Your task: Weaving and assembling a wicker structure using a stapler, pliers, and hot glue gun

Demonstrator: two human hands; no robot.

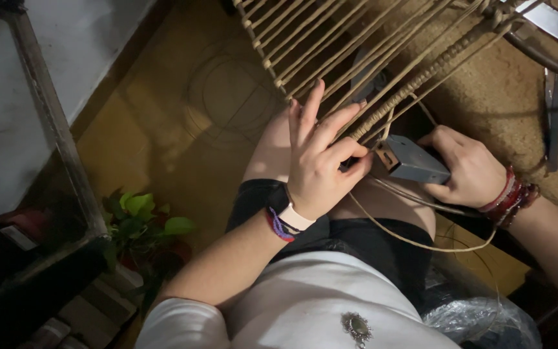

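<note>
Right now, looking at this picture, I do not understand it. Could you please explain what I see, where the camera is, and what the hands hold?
There is no machine here. The one picture comes from a camera on a person's head, looking down at their own lap and two bare hands. The left hand presses and pinches tan cords stretched in rows, part of a woven piece. The right hand holds a small grey box-shaped tool against the cords. A loose cord hangs over the knee. A green potted plant stands on the yellowish floor.

From our head-worn camera we look steeply down, close over our hands (382, 171), woven cords (350, 45) toward twelve o'clock.
</note>
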